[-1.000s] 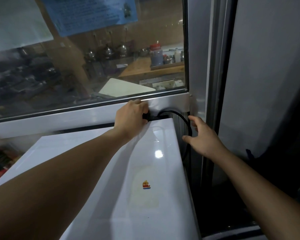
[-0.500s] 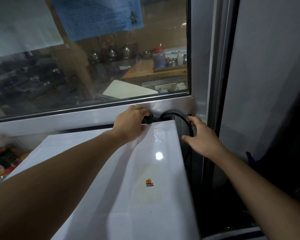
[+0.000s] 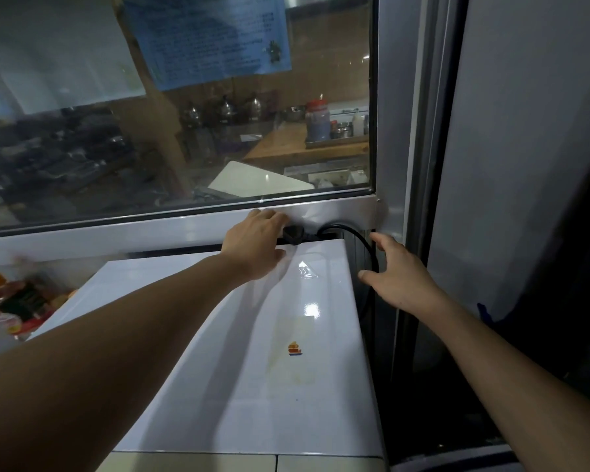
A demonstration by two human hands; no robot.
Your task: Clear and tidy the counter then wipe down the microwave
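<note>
Microwave [image 3: 239, 352] white, top under both forearms, against window [image 3: 184, 131] sill. Left hand [image 3: 256, 247] at its back edge, fingers curled round black plug [image 3: 292, 235]. Cable [image 3: 361, 243] loops from plug rightward, down behind right hand [image 3: 401, 279], which hovers off the right-rear corner, fingers spread, holding nothing.
</note>
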